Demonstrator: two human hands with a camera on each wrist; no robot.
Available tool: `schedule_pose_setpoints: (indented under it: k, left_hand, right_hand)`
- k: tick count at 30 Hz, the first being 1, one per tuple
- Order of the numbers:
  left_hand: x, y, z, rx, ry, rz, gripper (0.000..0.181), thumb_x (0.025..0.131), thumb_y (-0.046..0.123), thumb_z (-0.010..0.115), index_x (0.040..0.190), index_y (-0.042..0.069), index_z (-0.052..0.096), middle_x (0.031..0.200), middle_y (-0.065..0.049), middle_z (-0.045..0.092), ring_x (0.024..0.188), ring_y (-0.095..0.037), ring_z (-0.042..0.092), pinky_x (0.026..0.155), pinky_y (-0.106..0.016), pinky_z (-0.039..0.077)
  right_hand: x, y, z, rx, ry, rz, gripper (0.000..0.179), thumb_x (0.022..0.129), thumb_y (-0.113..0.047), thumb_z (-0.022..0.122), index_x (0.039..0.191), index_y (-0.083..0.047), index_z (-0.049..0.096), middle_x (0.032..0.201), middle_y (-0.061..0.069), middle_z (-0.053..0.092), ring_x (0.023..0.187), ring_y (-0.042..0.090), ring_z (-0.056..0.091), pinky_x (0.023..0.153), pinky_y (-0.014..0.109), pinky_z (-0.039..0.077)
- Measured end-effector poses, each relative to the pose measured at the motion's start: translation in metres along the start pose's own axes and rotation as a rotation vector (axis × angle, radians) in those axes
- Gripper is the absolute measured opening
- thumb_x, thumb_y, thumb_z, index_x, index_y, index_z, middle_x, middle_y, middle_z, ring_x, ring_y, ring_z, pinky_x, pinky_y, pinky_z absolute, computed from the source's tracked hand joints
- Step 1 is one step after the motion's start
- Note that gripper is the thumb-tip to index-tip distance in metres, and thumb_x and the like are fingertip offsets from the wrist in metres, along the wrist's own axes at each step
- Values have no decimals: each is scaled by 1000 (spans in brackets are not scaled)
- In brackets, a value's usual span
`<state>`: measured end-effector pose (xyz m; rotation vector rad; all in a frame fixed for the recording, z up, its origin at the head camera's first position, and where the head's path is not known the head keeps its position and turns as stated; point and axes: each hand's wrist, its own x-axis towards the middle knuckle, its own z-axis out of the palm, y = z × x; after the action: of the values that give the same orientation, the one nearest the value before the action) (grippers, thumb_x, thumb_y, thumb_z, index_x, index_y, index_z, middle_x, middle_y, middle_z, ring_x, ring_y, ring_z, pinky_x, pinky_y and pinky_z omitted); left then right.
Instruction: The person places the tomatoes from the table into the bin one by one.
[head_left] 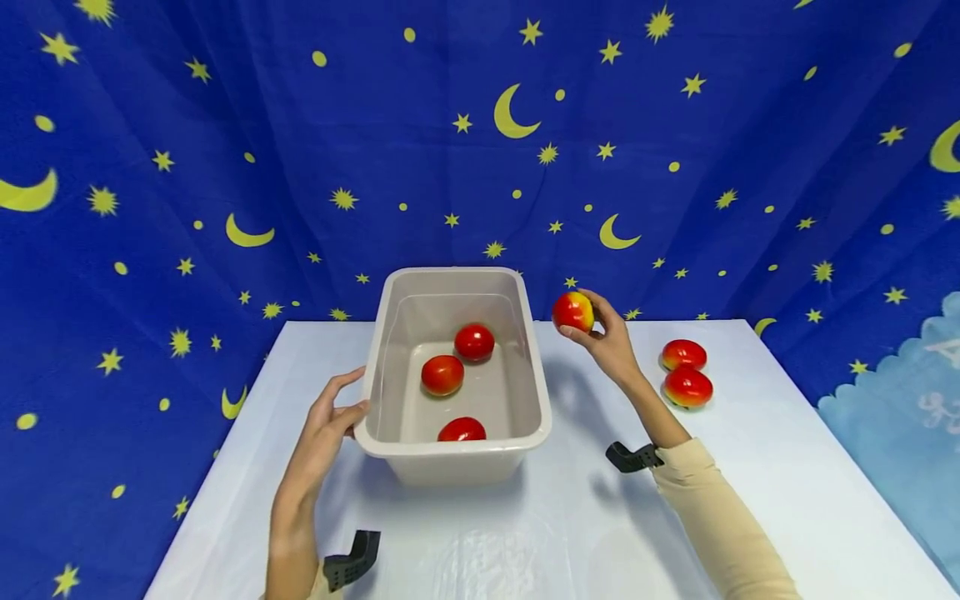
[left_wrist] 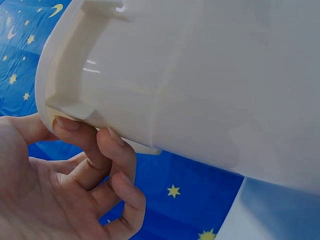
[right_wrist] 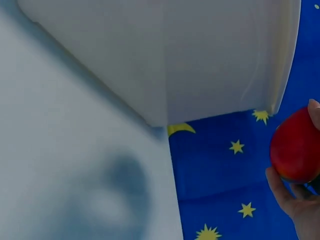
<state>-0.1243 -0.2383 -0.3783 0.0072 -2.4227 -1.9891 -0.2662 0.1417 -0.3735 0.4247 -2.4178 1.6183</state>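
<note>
My left hand [head_left: 324,442] grips the left rim of a light grey plastic bin [head_left: 536,392]. In the left wrist view its fingertips [left_wrist: 70,124] curl against the rim's underside. Three red mangoes lie apart on the bin's floor: one mango [head_left: 474,342] towards the back, another mango [head_left: 442,375] in the middle, and a third mango [head_left: 462,429] partly hidden by the front rim. Above the table, right of the bin, my right hand [head_left: 609,343] holds a red-and-yellow mango [head_left: 572,312] between thumb and fingers. In the right wrist view that mango [right_wrist: 296,147] is apart from the bin's wall.
Two more red mangoes, a rear mango [head_left: 683,355] and a front mango [head_left: 687,387], lie close together on the right of the white table [head_left: 780,475]. A blue curtain [head_left: 420,167] with yellow stars and moons hangs behind the table and along its sides.
</note>
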Motion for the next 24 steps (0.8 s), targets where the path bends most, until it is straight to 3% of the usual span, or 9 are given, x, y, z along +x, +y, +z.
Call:
schedule_pose_setpoints:
  k: [3, 8, 11, 19, 24]
  left_hand:
    - [2, 0, 1, -12, -11, 24, 48, 101, 10, 48, 147, 6, 38, 74, 13, 70, 68, -10, 63, 71, -26, 48]
    - [3, -1, 1, -9, -8, 40, 48, 100, 9, 47, 147, 5, 37, 73, 14, 70, 68, -9, 63, 69, -26, 48]
    - [3, -1, 1, -4, -4, 34, 47, 100, 9, 47, 147, 6, 38, 73, 14, 69, 67, -9, 62, 69, -26, 48]
    - [2, 0, 1, -13, -3, 32, 48, 100, 9, 48, 147, 5, 38, 73, 14, 69, 67, -9, 62, 69, -26, 47]
    - [1, -1, 0, -12, -1, 21, 48, 100, 9, 47, 147, 6, 38, 73, 13, 69, 67, -9, 61, 70, -26, 47]
  right_hand:
    - [0, -8, 2, -23, 1, -4, 63, 89, -4, 69, 145, 2, 39, 142, 23, 46, 121, 36, 48, 85, 17, 46]
    - [0, -21, 5, -20, -15, -16, 65, 89, -4, 69, 146, 2, 37, 145, 23, 44, 125, 38, 47, 96, 45, 47]
    - [0, -28, 8, 4, -28, -26, 65, 89, -3, 68, 146, 2, 37, 146, 23, 42, 126, 39, 46, 99, 54, 44]
    - [-1, -42, 13, 6, -42, -48, 65, 89, -5, 69, 146, 0, 38, 147, 20, 42, 128, 37, 46, 102, 52, 44]
    - [1, -30, 17, -19, -49, -95, 67, 88, -7, 70, 147, -4, 39, 150, 17, 41, 132, 35, 44, 102, 52, 43]
